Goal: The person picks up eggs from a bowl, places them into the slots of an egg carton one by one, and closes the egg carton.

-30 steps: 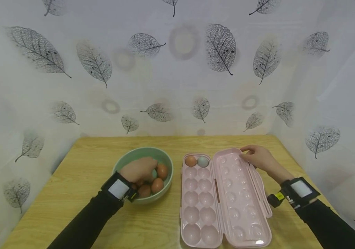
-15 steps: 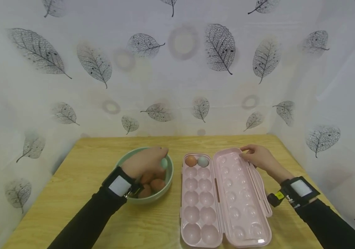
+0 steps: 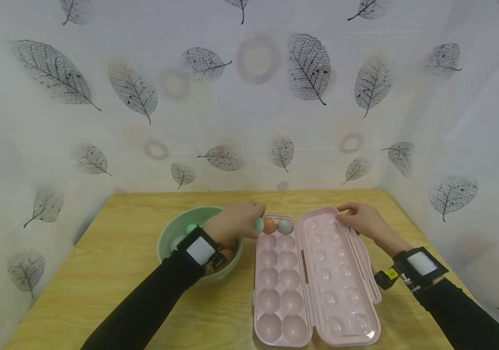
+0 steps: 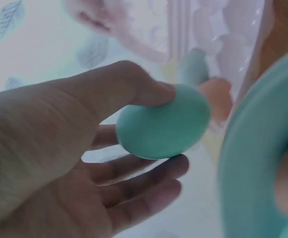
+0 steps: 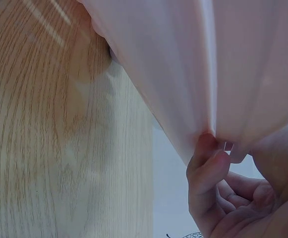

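My left hand [image 3: 233,221] pinches a green egg [image 4: 166,121] between thumb and fingers, above the gap between the bowl and the far left corner of a pink egg box [image 3: 269,279]. The box lies open, with a brown egg [image 3: 269,226] and a pale blue-green egg [image 3: 285,227] in its farthest row. With its fingertips, my right hand [image 3: 364,222] holds the far right corner of the box's lid [image 3: 341,287]. In the right wrist view, the fingers [image 5: 203,183] are bent at the lid's edge.
A light green bowl [image 3: 162,248] of brown and green eggs stands left of the box, partly hidden under my left wrist. The wooden table [image 3: 118,253] ends at a white curtain [image 3: 249,121] with leaf prints behind and at the sides.
My left hand has lifted the green egg out of the bowl and carried it right to the far corner of the egg box. My right hand has stayed at the lid.
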A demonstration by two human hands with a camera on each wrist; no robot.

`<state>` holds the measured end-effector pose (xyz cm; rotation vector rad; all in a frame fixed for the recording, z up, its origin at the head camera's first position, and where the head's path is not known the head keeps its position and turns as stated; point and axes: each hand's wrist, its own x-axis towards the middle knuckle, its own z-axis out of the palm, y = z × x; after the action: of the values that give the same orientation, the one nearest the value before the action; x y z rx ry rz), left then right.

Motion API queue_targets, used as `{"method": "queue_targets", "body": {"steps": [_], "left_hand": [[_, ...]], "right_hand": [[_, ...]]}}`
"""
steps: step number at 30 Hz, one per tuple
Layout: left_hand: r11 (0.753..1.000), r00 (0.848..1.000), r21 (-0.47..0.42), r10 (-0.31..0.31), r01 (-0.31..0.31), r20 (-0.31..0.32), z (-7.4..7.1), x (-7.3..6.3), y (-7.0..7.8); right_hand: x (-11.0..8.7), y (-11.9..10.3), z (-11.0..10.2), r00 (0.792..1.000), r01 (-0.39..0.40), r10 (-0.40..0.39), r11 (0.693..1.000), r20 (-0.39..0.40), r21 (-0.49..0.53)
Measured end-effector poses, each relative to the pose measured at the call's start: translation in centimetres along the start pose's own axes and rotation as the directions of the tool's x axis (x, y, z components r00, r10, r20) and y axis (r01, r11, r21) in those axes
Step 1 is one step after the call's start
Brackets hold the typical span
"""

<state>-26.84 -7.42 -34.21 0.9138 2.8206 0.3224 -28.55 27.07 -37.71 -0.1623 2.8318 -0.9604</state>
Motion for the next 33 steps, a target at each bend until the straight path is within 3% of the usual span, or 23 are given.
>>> {"method": "queue_targets", "body": {"steps": [7,12,17,24,33], "left_hand": [[0.99,0.999,0.136,0.016,-0.02,0.033,2.9,2.1,0.8],[0.992,0.999,0.114,0.048,-0.049,0.018,4.0,2.6,1.5],[0.977,0.997,0.197,0.082,-0.081,0.002,5.0,2.9,1.9],[0.962,0.996,0.257,0.091,-0.088,0.002,5.3,2.5,2.2],[0.97,0.995,0.222,0.1,-0.094,-0.016,5.3,2.2,2.0]], "right_hand": [[0.0,-0.1,0.0,1.0,0.003,-0.003,1.0,-0.007,0.003],[0.1,0.0,0.0,1.0,0.003,-0.003,1.0,-0.007,-0.003],[0.2,0.0,0.0,1.0,0.0,-0.001,1.0,-0.008,-0.007],[0.2,-0.1,0.0,1.0,0.004,-0.004,1.0,-0.009,-0.007],[0.2,-0.2,0.0,1.0,0.01,-0.01,1.0,-0.008,-0.008]]}}
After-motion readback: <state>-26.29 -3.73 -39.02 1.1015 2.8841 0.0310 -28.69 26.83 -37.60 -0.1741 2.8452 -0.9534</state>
